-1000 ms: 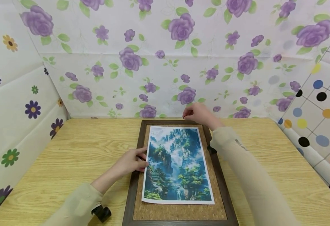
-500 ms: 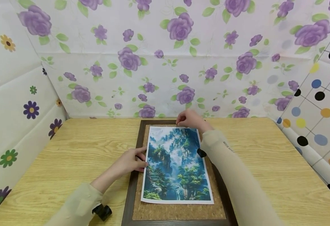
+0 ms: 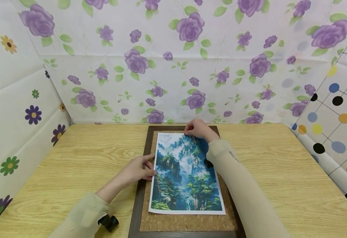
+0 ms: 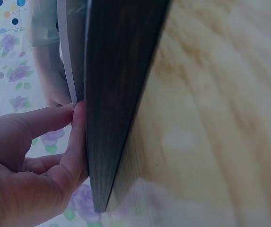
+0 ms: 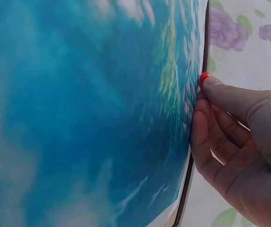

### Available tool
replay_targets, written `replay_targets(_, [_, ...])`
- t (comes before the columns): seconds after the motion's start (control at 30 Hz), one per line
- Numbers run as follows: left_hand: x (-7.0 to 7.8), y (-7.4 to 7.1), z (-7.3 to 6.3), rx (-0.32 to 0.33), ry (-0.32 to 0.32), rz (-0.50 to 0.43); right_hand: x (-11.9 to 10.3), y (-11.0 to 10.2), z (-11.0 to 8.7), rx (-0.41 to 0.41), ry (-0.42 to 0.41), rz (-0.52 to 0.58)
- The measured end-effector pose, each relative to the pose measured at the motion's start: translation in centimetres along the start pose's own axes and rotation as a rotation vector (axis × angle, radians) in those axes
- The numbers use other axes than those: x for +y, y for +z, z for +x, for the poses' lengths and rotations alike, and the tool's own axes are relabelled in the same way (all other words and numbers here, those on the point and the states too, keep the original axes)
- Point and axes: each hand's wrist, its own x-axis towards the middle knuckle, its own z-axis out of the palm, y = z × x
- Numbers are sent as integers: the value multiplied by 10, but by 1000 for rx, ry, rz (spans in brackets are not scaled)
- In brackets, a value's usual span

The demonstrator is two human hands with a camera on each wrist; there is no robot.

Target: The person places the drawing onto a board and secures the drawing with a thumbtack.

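Note:
A printed landscape picture (image 3: 188,175) of misty blue mountains lies on a cork board (image 3: 188,225) with a dark wooden frame (image 3: 136,205). At the picture's left edge, my left hand (image 3: 136,170) pinches the paper between thumb and finger; the left wrist view shows the fingertips (image 4: 78,113) meeting there, beside the frame's rail. My right hand (image 3: 198,128) is at the picture's top edge, holding a red pushpin (image 5: 204,79) between thumb and finger. Its other fingers curl close against the paper's edge in the right wrist view. The pin's point is hidden.
The board lies on a light wood-grain table (image 3: 87,158). Behind it rises a white cloth (image 3: 111,39) with purple roses. Patterned sheets, one with daisies (image 3: 7,105) and one with coloured dots (image 3: 336,125), stand at the two sides.
My right hand has come down and slightly left, from above the frame's top rail to the picture's top edge. The left hand has kept its hold at the left edge.

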Motion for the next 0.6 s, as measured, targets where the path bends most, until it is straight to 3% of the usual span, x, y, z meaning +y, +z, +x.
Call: replay_targets(0.6, [1,0,2,-11,0,38,-14,0,5,-44,-82,-249])
